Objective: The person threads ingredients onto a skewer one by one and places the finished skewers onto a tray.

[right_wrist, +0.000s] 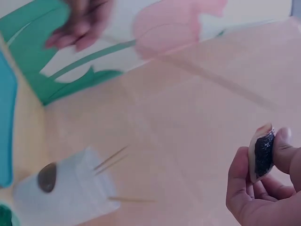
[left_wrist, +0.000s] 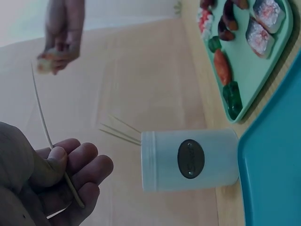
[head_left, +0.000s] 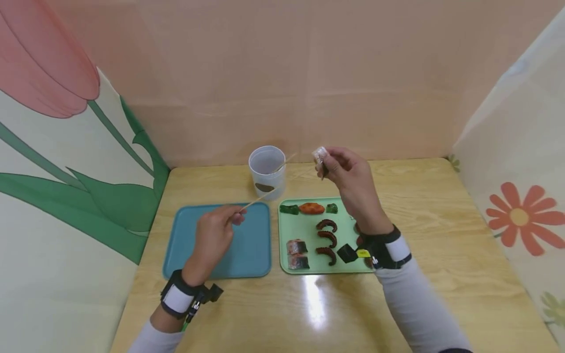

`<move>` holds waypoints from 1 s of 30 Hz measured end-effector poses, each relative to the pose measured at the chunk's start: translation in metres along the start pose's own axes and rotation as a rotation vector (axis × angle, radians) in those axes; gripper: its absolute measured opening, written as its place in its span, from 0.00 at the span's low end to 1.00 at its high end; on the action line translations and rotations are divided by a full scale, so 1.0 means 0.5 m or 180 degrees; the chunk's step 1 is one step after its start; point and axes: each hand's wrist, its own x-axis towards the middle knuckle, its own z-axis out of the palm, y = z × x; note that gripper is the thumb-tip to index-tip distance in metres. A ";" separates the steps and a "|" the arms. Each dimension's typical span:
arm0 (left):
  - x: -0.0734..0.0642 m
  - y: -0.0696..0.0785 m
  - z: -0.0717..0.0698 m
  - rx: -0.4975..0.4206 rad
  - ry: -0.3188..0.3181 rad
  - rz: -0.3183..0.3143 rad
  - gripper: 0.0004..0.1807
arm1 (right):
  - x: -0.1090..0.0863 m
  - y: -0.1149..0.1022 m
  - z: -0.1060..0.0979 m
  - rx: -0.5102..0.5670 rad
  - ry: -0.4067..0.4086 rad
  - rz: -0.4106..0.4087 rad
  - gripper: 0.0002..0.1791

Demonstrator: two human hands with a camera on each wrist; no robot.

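Note:
My left hand (head_left: 214, 235) pinches a thin wooden skewer (left_wrist: 42, 113) between thumb and fingers, above the blue tray (head_left: 247, 257). The skewer slants up to the right, its tip close to the right hand in the left wrist view. My right hand (head_left: 355, 184) is raised over the far edge of the green tray (head_left: 304, 228). Between its thumb and fingers it holds a pale fish chunk (right_wrist: 263, 155) with dark skin on one side. Fish chunk and skewer are apart. Two similar fish chunks (head_left: 297, 254) lie at the green tray's near left.
A white cup (head_left: 260, 177) with a dark oval label holds a few skewers behind the trays. On the green tray lie three brown curled tentacles (head_left: 327, 239), an orange piece (head_left: 311, 209) and green pepper pieces (head_left: 289, 210). My right wrist partly hides reddish pieces. A draped backdrop encloses the table.

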 end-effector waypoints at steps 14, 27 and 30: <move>-0.004 0.002 0.000 0.0036 -0.0002 -0.0112 0.23 | -0.021 -0.034 0.010 0.0391 0.0125 0.0065 0.21; -0.009 -0.003 -0.005 0.0103 -0.0051 -0.0220 0.24 | -0.019 -0.032 0.024 0.0486 0.0093 0.0036 0.18; -0.011 -0.003 -0.006 0.0120 -0.0050 -0.0199 0.23 | -0.022 -0.031 0.026 0.0387 0.0108 -0.0032 0.16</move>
